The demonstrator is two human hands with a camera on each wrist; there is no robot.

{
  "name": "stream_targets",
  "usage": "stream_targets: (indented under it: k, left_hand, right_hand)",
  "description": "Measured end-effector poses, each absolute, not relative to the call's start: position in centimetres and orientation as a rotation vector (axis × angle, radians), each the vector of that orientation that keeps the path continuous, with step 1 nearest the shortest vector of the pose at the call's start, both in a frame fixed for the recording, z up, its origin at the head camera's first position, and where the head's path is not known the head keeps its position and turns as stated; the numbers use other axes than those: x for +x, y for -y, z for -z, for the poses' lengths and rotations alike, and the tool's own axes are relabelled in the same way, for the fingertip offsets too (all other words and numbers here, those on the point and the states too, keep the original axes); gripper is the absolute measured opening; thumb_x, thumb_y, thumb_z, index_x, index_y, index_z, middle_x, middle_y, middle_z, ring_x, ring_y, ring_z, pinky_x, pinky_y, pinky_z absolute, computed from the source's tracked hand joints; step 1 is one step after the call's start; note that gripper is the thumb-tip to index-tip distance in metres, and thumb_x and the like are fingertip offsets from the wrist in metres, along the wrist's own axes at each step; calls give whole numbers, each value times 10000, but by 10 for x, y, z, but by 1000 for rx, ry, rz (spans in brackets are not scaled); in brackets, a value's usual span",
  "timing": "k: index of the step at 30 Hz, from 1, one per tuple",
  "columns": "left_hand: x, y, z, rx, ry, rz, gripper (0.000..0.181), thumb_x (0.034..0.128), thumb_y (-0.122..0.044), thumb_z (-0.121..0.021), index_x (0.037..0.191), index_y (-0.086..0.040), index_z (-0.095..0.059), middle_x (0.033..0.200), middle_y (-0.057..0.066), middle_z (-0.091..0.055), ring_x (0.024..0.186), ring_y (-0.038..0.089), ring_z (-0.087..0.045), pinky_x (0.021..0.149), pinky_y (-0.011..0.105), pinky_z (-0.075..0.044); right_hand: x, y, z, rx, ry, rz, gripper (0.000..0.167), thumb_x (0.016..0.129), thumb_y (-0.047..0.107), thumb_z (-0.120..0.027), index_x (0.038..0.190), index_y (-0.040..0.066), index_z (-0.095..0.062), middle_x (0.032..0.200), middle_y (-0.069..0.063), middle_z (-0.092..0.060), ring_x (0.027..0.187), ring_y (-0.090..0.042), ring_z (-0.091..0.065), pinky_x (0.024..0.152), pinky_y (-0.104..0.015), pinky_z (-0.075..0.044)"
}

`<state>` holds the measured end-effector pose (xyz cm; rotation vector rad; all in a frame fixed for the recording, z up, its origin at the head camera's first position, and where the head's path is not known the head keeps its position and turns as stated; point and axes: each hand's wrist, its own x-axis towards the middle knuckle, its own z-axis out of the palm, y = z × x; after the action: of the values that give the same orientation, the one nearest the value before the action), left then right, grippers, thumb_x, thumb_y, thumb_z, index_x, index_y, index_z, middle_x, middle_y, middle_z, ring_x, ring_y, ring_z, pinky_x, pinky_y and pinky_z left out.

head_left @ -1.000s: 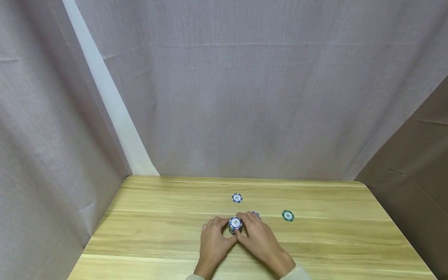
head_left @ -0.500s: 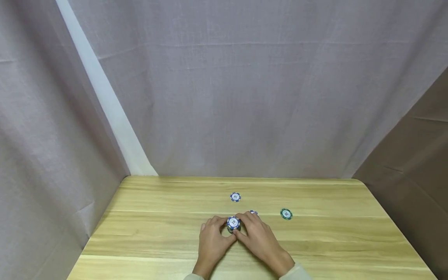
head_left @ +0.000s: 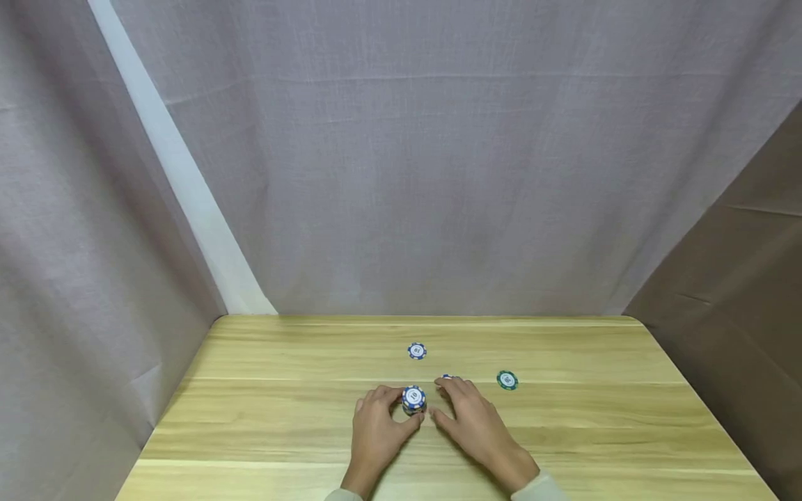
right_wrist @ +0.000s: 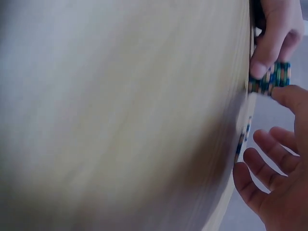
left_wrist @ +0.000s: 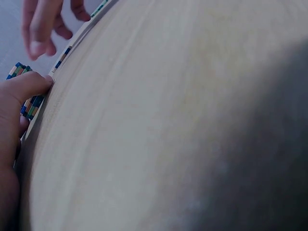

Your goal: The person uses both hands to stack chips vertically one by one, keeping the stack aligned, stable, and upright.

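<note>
A short stack of poker chips (head_left: pixel 413 398), topped by a blue-and-white one marked 10, stands on the wooden table. My left hand (head_left: pixel 376 428) holds its left side between thumb and fingers. The right wrist view shows mixed blue and green edges in the stack (right_wrist: pixel 280 74). My right hand (head_left: pixel 479 424) is apart from the stack, just to its right, with fingers loosely spread and nothing in them. Its fingers partly cover a blue poker chip (head_left: pixel 447 377) lying flat; whether they touch it, I cannot tell.
Another blue poker chip (head_left: pixel 416 351) lies flat beyond the stack. A green poker chip (head_left: pixel 507 380) lies to the right of my right hand. Grey curtains (head_left: pixel 401 174) hang along the back and left of the table (head_left: pixel 282 403).
My right hand has let go of the stack and moved a little to the right, its fingers spreading. The left hand stays on the stack. The head view has shifted slightly.
</note>
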<state>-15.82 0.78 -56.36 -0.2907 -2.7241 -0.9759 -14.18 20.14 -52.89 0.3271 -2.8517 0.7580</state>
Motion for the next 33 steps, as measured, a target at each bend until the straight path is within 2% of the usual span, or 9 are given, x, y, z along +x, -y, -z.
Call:
stream_targets:
  k: [4, 8, 12, 20, 26, 33]
  left_hand:
    - [-159, -9, 564, -281, 2725, 987, 522, 736, -449, -937, 1124, -127, -801, 1053, -41, -753, 989, 159, -672, 862, 363, -463]
    - [-159, -9, 564, -270, 2732, 990, 538, 738, -466, -930, 1137, -130, -797, 1084, -28, -759, 1011, 165, -675, 876, 362, -459]
    - [-160, -7, 566, -259, 2741, 1006, 548, 740, -480, -921, 1147, -136, -795, 1095, -33, -757, 1022, 159, -671, 904, 372, -459]
    - [-160, -7, 565, -260, 2746, 1017, 548, 742, -481, -917, 1146, -132, -795, 1084, -36, -753, 1007, 156, -665, 881, 357, -449]
    - [-159, -5, 564, -251, 2753, 1022, 544, 743, -482, -918, 1144, -135, -795, 1093, -36, -753, 1021, 158, -667, 880, 353, -447]
    - [-157, -2, 563, -251, 2745, 1030, 540, 742, -480, -918, 1143, -139, -797, 1093, -39, -754, 1021, 155, -668, 895, 363, -450]
  right_hand:
    - [-142, -217, 528, 250, 2853, -736, 464, 916, 228, -822, 1318, 47, -677, 1182, -53, -702, 1121, -250, -648, 958, -464, -566]
    - [-144, -235, 527, 176, 2858, -693, 467, 916, 206, -821, 1317, 18, -674, 1221, -126, -692, 1135, -317, -644, 972, -493, -557]
    - [-145, -252, 527, 146, 2834, -631, 471, 899, 170, -831, 1297, -24, -671, 1224, -192, -670, 1104, -367, -629, 913, -522, -565]
    - [-151, -283, 530, 73, 2832, -627, 523, 910, 106, -812, 1347, -92, -604, 1277, -296, -593, 1149, -454, -585, 842, -540, -585]
    - [-155, -293, 532, 45, 2879, -729, 534, 945, 83, -762, 1383, -133, -546, 1272, -326, -574, 1151, -468, -570, 897, -553, -565]
    - [-160, -299, 532, 3, 2932, -774, 556, 962, 137, -748, 1374, -172, -539, 1271, -346, -583, 1157, -493, -573, 957, -592, -532]
